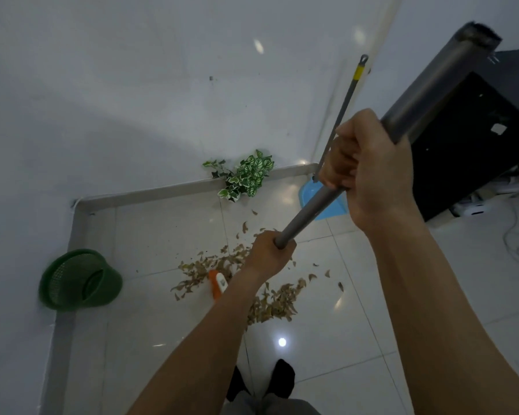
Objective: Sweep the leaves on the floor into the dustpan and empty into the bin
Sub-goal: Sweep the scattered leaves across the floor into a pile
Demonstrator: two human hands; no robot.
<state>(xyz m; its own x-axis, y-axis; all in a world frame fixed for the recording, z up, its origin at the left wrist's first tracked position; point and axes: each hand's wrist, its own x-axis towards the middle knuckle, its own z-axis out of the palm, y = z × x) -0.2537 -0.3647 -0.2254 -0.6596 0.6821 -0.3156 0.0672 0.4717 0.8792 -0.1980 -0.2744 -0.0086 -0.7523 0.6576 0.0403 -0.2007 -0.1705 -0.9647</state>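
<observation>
We judge the task to be at its early sweeping stage: nothing lies in the dustpan as far as we can see, the bin holds no leaves that we can make out, and gathering, scooping and emptying all remain. Going from largest to smallest, we count one green mesh bin [80, 280] at nine o'clock, against the wall; one grey broom handle [309, 214] running from two o'clock down to the centre, with our right hand [369, 166] wrapped tightly round its upper part and our left hand [270, 253] closed round it lower down; one blue dustpan [327, 202] at one o'clock, standing in the corner with its thin handle leaning on the wall; one orange-and-white broom head [218, 284], partly hidden behind our left forearm; and the dry brown leaves [270, 304], too many to count, in two loose patches at the centre, well apart from dustpan and bin. A sprig of green foliage [243, 175] lies at twelve o'clock.
</observation>
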